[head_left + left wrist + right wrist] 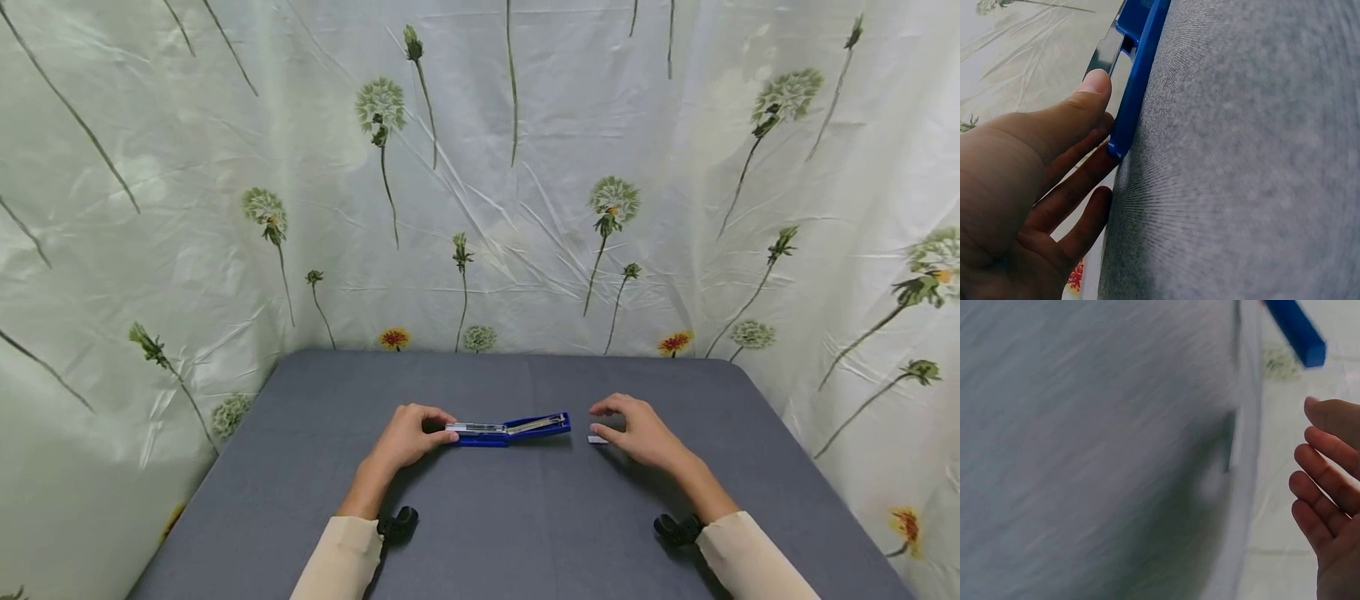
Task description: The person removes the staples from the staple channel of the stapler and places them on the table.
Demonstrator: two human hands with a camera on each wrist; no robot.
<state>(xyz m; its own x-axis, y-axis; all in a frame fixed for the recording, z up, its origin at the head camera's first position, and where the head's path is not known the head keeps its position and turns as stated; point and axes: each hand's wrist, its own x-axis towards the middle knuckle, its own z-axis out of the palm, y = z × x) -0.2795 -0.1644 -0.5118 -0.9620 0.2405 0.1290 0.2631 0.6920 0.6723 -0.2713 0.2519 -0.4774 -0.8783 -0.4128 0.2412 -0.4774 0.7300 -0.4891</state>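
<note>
A blue stapler (482, 439), folded open, lies across the table with its metal channel showing on the left and its blue top (553, 424) tilted up to the right. My left hand (405, 435) pinches the left end; in the left wrist view the thumb (1094, 87) presses on the metal part while fingers touch the blue end. To the right of the stapler, my right hand (637, 429) hovers with loosely bent fingers and holds nothing. Beneath its fingertips lies a small pale strip (597, 440) that looks like staples, blurred in the right wrist view.
A grey cloth-covered table (510, 525) spreads under both hands. Behind it and along the sides hangs a pale curtain (517, 208) printed with dandelions. Black wrist mounts (398, 525) sit at both cuffs.
</note>
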